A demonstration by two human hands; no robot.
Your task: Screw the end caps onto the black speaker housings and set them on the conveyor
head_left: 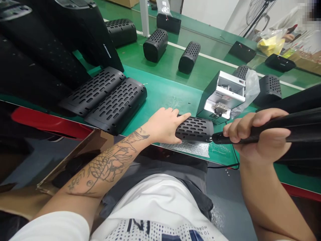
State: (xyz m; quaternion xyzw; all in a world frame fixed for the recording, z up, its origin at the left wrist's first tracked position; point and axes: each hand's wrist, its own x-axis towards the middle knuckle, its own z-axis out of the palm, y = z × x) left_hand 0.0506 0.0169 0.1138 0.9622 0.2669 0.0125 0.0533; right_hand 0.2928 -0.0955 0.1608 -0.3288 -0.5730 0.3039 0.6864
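My left hand (pixel 164 124) rests on the left end of a black perforated speaker shell (pixel 195 129) lying at the near edge of the green bench, fingers curled over it and holding it still. My right hand (pixel 260 135) is wrapped round a black electric screwdriver (pixel 281 129) held level. The screwdriver's tip (pixel 213 137) meets the right end of the shell.
A grey screw feeder box (pixel 222 97) stands just behind the shell. Two black slotted shells (pixel 107 98) lie at the left, tall black housings (pixel 50 43) behind them. More shells (pixel 155 44) sit on the green conveyor (pixel 210 43). An open cardboard box (pixel 75 160) is below the bench edge.
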